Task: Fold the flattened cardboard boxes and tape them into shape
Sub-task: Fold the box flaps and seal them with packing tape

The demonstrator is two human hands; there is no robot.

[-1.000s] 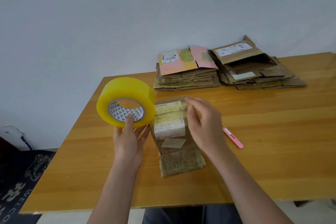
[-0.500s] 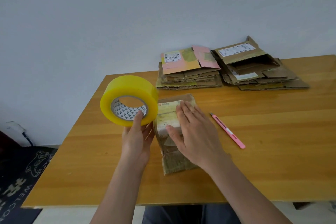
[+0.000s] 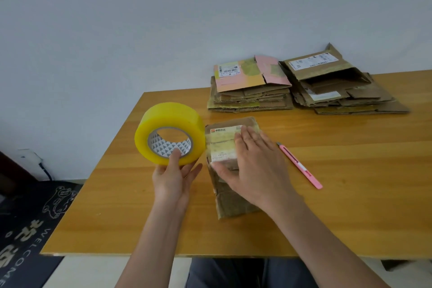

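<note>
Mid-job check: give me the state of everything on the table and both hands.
Tape roll: held up off the table.
Left hand: grips the roll.
Right hand: flat, pressing the box.
Cardboard box: lying on the table.
Pink cutter: lying untouched.
Cardboard stacks: flattened.

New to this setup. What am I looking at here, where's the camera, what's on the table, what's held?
There is no machine: a person works with bare hands, filmed by one wide-angle camera worn on the head, looking forward and down. The left hand holds up a yellow tape roll, thumb in its core. The right hand presses flat, fingers straight, on a small folded cardboard box lying on the wooden table. A pink utility knife lies to its right. Two stacks of flattened boxes sit at the far edge.
</note>
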